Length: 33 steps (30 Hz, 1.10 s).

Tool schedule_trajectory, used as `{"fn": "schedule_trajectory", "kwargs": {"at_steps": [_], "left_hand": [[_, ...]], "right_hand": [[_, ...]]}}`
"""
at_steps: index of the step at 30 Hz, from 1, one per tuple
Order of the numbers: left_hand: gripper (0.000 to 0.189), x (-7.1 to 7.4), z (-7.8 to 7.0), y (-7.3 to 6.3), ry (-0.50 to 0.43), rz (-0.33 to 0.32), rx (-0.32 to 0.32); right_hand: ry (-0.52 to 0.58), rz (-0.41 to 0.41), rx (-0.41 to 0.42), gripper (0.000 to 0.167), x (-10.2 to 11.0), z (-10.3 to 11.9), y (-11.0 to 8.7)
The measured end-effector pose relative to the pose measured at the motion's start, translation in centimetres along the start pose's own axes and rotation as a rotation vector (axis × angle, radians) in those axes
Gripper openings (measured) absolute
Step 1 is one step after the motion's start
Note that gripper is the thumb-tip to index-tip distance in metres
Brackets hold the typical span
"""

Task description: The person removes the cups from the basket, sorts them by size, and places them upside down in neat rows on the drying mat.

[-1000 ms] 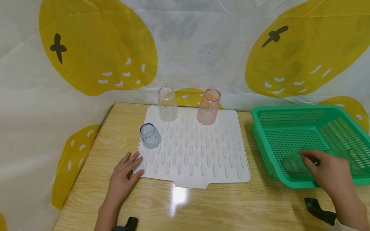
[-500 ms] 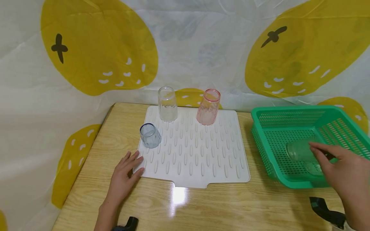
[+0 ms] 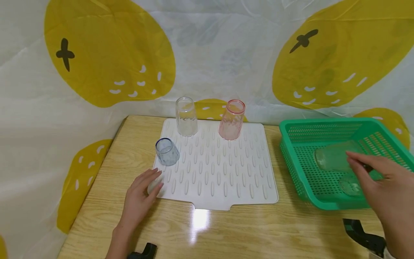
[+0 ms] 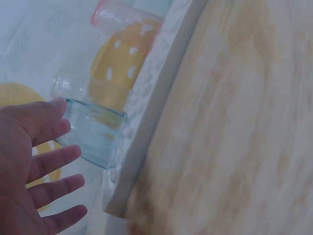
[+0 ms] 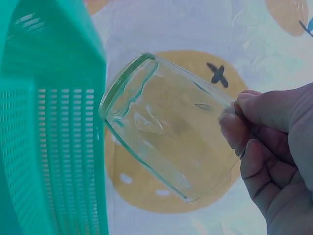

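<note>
My right hand pinches a clear drinking glass at its rim, thumb on one side and fingers on the other. The glass is tilted sideways over the green basket, its thick base pointing left; the right wrist view shows that base overlapping the basket's edge. Another clear glass lies in the basket, partly covered by the hand. My left hand, fingers spread and relaxed, is at the left edge of the white ridged drying mat. Just beyond its fingertips stands a short blue-rimmed glass.
Along the mat's back edge stand a tall clear glass and a pink glass. All rest on a wooden table. A white curtain with yellow fruit prints hangs close behind.
My right hand has taken the clear glass from the basket floor and lifted it, revealing the other glass below. My left hand has shifted slightly right at the mat's edge.
</note>
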<state>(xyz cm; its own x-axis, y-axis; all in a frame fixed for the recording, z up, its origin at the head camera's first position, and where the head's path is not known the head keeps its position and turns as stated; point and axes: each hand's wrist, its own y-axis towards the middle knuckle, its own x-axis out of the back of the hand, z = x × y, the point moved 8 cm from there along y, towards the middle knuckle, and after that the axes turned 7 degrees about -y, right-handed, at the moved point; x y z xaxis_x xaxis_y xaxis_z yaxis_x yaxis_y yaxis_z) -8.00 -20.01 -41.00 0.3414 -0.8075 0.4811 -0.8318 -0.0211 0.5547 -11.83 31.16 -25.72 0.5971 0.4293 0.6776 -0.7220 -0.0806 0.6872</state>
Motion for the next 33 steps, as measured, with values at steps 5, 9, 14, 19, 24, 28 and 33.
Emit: {"fn": "schedule_trajectory", "kwargs": {"at_steps": [5,9,14,19,24,28,33], "left_hand": [[0.048,-0.3,-1.8,0.6,-0.117,-0.026,-0.060],[0.045,-1.3,-3.3,0.9,-0.179,-0.006,-0.121],[0.037,-2.8,-4.8,0.9,-0.227,0.021,-0.204],[0.042,-4.1,-5.8,1.2,-0.260,0.058,-0.208],[0.048,-5.7,-6.9,1.4,-0.320,0.125,-0.172],[0.054,-7.2,-7.9,1.7,-0.360,0.172,-0.164],[0.056,-8.3,-9.1,2.1,-0.388,0.176,-0.204]], "right_hand": [[-0.024,-0.027,0.021,0.019,-0.3,1.4,0.0],[0.019,-0.053,0.016,0.020,-0.8,2.3,-0.1],[0.095,-0.081,0.044,0.017,-1.6,3.8,-0.1],[0.180,-0.091,0.114,0.020,-2.8,5.6,-0.2],[0.243,-0.088,0.153,0.033,-4.2,7.4,-0.4],[0.297,-0.067,0.164,0.024,-5.2,8.6,-0.8],[0.336,-0.040,0.166,0.015,-6.3,9.8,-1.3]]}}
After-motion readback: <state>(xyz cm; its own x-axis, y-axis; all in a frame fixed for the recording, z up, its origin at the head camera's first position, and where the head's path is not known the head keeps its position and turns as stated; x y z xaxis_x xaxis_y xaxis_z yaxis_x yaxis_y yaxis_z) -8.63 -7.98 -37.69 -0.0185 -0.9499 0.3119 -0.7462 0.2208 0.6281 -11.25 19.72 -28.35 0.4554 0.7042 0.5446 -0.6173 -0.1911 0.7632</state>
